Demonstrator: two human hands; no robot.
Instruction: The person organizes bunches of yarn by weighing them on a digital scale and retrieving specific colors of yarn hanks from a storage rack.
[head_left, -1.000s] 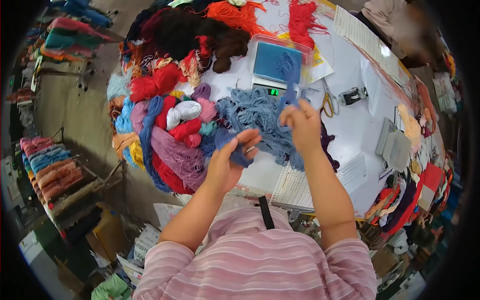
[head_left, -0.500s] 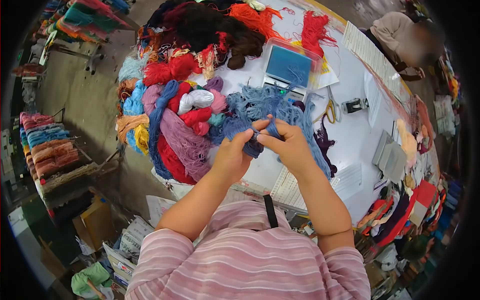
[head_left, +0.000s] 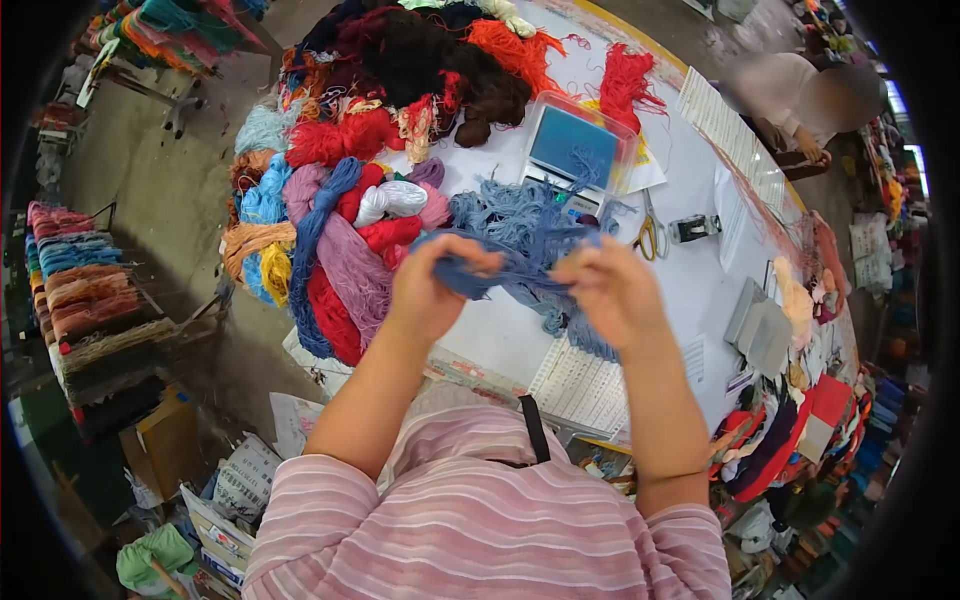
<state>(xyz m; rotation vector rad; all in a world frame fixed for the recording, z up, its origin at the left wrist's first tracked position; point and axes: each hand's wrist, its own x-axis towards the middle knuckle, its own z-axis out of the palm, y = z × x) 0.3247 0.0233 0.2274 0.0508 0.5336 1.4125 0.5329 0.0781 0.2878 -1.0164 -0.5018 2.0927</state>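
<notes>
A dark blue skein of yarn [head_left: 500, 268] is stretched between my hands above the table. My left hand [head_left: 437, 283] is closed round its left end. At the right end my right hand [head_left: 610, 285] pinches the yarn, its fingers blurred by motion. Beneath and behind lies a loose heap of lighter grey-blue yarn [head_left: 500, 212], reaching up to a scale [head_left: 572, 148] with a blue plate. Left of my left hand are a mauve skein [head_left: 355, 270], a white skein [head_left: 392, 201] and a long dark blue skein [head_left: 318, 255].
Scissors [head_left: 650, 238] and a small black-and-clear object [head_left: 696, 228] lie right of the scale. Dark brown yarn [head_left: 430, 65] and red yarn [head_left: 627, 85] are at the back. Another person [head_left: 790, 95] is at the far right. A rack of skeins [head_left: 90, 280] stands left.
My hands have moved apart, drawing the dark blue yarn out between them. The view has shifted slightly. The other person's arm and head have moved.
</notes>
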